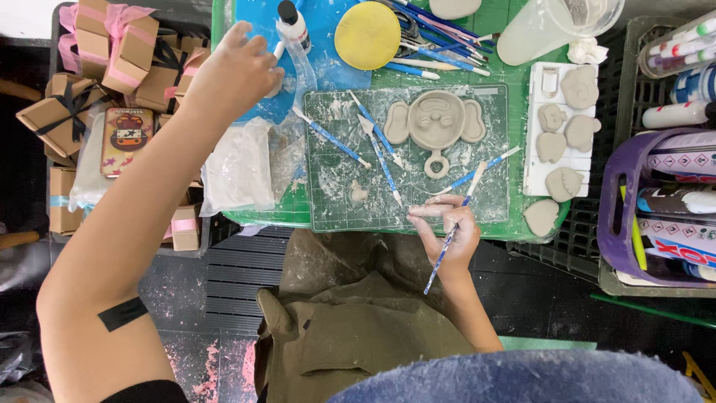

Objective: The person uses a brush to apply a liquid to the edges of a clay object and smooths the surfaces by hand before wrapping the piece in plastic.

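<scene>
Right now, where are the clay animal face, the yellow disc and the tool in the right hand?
Clay animal face (436,119), head view, on its snout.
Yellow disc (367,35), head view, at its centre.
Blue-handled tool (446,250), head view, mid-handle, below the right hand (450,233).

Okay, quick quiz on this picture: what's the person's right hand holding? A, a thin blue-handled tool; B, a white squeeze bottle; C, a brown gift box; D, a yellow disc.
A: the right hand grips a thin blue-handled tool at the near edge of the green cutting mat, while the left hand reaches toward the white squeeze bottle.
</scene>
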